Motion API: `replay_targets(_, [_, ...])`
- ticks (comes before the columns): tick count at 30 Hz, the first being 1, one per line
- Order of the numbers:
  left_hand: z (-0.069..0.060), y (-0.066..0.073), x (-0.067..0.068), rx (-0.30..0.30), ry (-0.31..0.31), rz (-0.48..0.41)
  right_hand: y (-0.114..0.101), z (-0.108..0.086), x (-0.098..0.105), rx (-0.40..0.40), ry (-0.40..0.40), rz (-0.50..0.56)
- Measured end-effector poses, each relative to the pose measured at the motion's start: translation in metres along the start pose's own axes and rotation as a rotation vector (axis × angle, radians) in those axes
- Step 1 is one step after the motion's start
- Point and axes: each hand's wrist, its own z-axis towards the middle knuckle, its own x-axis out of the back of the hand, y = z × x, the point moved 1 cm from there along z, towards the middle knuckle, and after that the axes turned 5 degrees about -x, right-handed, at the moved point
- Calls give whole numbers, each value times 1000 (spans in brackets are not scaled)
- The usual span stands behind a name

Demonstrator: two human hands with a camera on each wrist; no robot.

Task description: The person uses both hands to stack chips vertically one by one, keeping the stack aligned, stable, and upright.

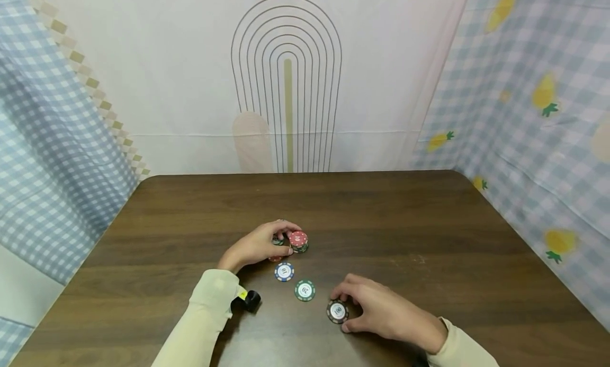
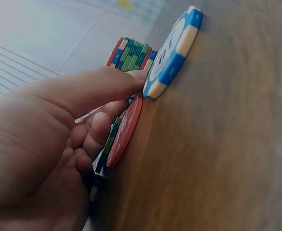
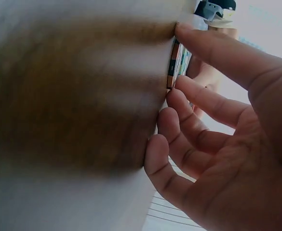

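My left hand (image 1: 259, 243) is at a short stack of poker chips (image 1: 298, 240) topped by a red one, its thumb and forefinger at the stack's sides. In the left wrist view the thumb partly covers the stack (image 2: 131, 54). A red chip (image 2: 125, 132) and a green-edged chip lie under that hand, partly hidden. My right hand (image 1: 381, 309) holds a black 100 chip (image 1: 338, 311) by its rim, thumb and forefinger on opposite edges. The chip lies flat on the table. Seen from the right wrist, its edge (image 3: 171, 67) shows between those fingertips.
A blue-and-white chip (image 1: 284, 271) and a green 20 chip (image 1: 305, 291) lie flat between the hands on the brown wooden table (image 1: 381, 213). A black wrist device (image 1: 250, 301) sits at the left cuff. Patterned cloths (image 1: 181, 81) hang around the table.
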Motion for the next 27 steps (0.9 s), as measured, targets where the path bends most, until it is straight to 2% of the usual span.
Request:
replay_targets(10, [-3,-1,1,-5,-7,12,-5,1,-4,4,11,-35])
replay_targets(14, [-3,-2,2,-18,-6,-16,-7,1,-5,10,17,-78])
replay_targets(20, [-4,-3,5,-12,-9,-42,-9,3,-6,57,60,-158])
replay_targets(23, [-3,-3,4,-10,-18,-48,-8,5,-5,94,91,-156])
replay_targets(27, [-2,-2,4,-4,-22,-56,-6,7,-3,104,132,-137])
